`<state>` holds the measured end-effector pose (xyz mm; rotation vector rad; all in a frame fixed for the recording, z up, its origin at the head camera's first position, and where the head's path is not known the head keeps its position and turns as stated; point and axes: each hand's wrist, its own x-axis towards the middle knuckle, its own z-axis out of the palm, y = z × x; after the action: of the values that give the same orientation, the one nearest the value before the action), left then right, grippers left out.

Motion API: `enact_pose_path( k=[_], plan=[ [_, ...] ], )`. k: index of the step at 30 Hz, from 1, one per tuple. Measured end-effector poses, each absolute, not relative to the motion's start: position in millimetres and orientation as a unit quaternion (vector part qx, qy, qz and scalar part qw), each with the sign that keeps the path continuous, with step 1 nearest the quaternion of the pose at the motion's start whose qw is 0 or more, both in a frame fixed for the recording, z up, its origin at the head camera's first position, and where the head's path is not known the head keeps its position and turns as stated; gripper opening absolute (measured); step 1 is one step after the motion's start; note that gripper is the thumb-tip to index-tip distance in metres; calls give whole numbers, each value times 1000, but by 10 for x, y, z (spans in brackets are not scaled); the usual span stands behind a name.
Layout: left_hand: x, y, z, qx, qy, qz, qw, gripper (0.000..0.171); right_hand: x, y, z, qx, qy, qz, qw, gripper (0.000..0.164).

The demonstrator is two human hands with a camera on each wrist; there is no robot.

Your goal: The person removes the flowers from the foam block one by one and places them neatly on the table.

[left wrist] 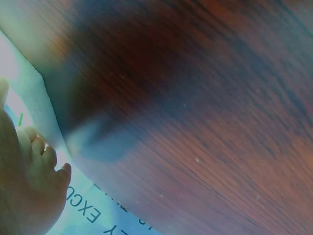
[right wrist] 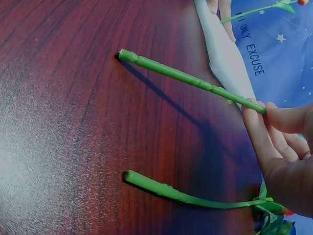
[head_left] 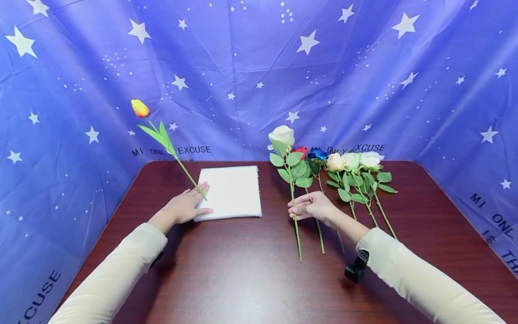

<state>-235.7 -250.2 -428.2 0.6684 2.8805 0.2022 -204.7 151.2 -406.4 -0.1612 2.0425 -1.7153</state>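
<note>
My left hand (head_left: 187, 206) lies with its fingers spread on a square white pad (head_left: 230, 191), which has rough edges. A yellow-orange tulip (head_left: 140, 108) leans up and left from the pad; its green stem crosses in front of the left fingers, and whether it is stuck in I cannot tell. My right hand (head_left: 315, 208) pinches the stem of a white rose (head_left: 282, 136) between thumb and fingers. In the right wrist view the cut end of that stem (right wrist: 171, 72) points away from the hand, close above the table. In the left wrist view the left hand (left wrist: 36, 181) shows at the edge.
Beside and behind the right hand lie a red rose (head_left: 300, 152), a blue rose (head_left: 317, 155), a cream rose (head_left: 335, 162) and pale white roses (head_left: 371, 159). The dark wooden table (head_left: 226, 270) meets a blue starry curtain (head_left: 243, 90) at its back and sides.
</note>
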Motion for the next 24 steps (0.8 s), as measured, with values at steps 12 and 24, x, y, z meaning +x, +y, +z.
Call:
enact_pose_path(
  k=[12,24],
  plan=[
    [-2326,-2631,-4305,236,965,77,83,88,-2090,1480,-4185,-28,730,-635,252,36],
    [-2258,-2695,-4306,238,965,75,77,89,-2143,1464,-4243,14,731,-625,273,35]
  ],
)
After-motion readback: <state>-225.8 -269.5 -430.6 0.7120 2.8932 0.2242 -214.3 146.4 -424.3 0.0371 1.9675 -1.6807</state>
